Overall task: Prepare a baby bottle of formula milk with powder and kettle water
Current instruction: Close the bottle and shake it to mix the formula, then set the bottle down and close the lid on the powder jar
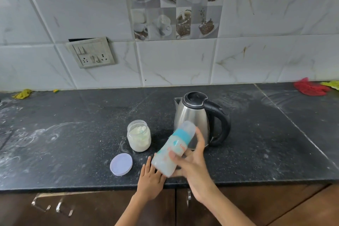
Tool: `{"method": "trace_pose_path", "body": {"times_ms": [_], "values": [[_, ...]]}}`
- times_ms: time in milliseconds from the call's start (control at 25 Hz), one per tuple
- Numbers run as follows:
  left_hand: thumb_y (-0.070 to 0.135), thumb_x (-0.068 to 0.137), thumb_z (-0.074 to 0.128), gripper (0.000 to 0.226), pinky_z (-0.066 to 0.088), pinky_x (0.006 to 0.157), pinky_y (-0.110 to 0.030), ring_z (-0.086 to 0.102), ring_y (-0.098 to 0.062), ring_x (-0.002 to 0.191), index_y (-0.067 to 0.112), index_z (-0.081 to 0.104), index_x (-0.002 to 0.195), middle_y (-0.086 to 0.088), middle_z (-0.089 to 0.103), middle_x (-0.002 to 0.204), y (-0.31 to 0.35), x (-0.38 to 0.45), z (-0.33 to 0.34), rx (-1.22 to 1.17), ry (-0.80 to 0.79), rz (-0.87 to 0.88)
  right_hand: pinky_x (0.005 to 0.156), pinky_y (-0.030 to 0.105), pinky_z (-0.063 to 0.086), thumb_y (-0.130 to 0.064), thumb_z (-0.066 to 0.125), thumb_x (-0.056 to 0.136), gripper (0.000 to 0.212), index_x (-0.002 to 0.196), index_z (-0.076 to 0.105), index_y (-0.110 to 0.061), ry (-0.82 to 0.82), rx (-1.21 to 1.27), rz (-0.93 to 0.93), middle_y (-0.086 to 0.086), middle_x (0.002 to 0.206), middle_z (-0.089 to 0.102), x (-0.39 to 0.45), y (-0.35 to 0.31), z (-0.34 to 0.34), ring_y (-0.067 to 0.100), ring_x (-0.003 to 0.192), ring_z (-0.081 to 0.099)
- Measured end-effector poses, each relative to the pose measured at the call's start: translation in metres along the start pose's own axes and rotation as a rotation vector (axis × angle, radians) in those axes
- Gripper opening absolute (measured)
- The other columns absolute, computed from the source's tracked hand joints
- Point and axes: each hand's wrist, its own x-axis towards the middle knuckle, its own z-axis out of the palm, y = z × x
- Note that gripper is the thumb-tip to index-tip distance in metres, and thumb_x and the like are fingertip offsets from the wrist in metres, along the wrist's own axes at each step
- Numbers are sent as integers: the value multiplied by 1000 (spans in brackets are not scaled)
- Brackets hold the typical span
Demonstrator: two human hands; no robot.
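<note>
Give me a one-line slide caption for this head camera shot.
Right hand tilts a capped baby bottle beside the kettle and open powder jar.

The baby bottle is smearing with motion blur, so its printed markings are proving unreadable, and it is covering the lower front of the kettle. The right hand is hiding part of the bottle's far side, while both forearms are running off the bottom edge.
</note>
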Motion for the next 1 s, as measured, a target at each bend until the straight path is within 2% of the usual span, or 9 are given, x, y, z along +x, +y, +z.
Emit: {"method": "trace_pose_path", "body": {"times_ms": [80, 160, 280, 360, 440, 520, 680, 840, 1000], "values": [[46, 96, 15, 58, 37, 108, -42, 40, -29, 135, 17, 32, 142, -4, 36, 148, 0, 0, -3, 32, -77, -55, 73, 59, 58, -5, 74, 73, 96, 138, 23, -53, 10, 18, -21, 6, 122, 65, 0, 7, -3, 26, 109, 67], [56, 94, -4, 70, 44, 99, -43, 47, -31, 130, 22, 36, 141, -8, 40, 146, -2, 6, -1, 75, -114, -111, 74, 61, 57, -2, 71, 79, 94, 139, 22, -54, 150, 125, -92, 5, 130, 58, 12, 5, -14, 28, 114, 64], [74, 60, -35, 109, 8, 118, -45, -1, -32, 146, 23, 3, 149, -8, -5, 158, -5, 5, 6, 137, -147, 15, 76, 52, 60, -7, 76, 73, 100, 141, 18, -51, 54, -60, -68, 5, 126, 61, 10, 16, -22, 21, 111, 66], [76, 46, -42, 118, -2, 118, -42, -14, -28, 145, 25, -9, 148, -5, -16, 157, -4, 4, 5, 126, -105, 24, 83, 44, 60, -5, 79, 72, 103, 143, 16, -46, 26, -237, -115, 4, 127, 60, 5, 33, -28, 16, 112, 66], [73, 41, -46, 121, -3, 118, -42, -14, -27, 146, 31, -8, 148, -3, -16, 158, -4, 4, 6, 142, -61, 17, 92, 36, 57, -1, 80, 75, 102, 143, 17, -42, 109, -453, -229, -4, 136, 53, 18, 53, -49, 15, 117, 63], [72, 42, -46, 115, -3, 117, -41, -14, -25, 146, 35, -11, 145, -1, -15, 158, -5, 2, 8, 119, -58, 10, 100, 40, 53, -9, 82, 75, 99, 143, 20, -44, 153, -673, -250, -9, 146, 43, 33, 67, -67, 14, 127, 55], [73, 44, -44, 114, -2, 118, -42, -12, -27, 146, 35, -9, 146, -2, -16, 157, -7, 4, 9, 101, -50, 9, 103, 44, 49, -9, 84, 72, 89, 140, 30, -30, 130, -835, -229, -31, 134, 39, 39, 90, -79, 7, 122, 52], [72, 44, -46, 117, -1, 118, -42, -11, -27, 146, 34, -7, 147, -2, -16, 158, -7, 4, 11, 109, -42, 15, 98, 30, 53, -11, 88, 66, 81, 127, 39, -33, 133, -837, -220, -21, 129, 49, 48, 89, -79, 8, 119, 57], [77, 50, -39, 112, -1, 118, -42, -11, -26, 146, 33, -6, 148, -4, -13, 159, -7, 3, 6, 100, -63, 27, 92, 23, 45, -17, 89, 66, 77, 129, 46, -14, 300, -969, -265, -7, 120, 53, 26, 96, -78, 7, 111, 53]]}}
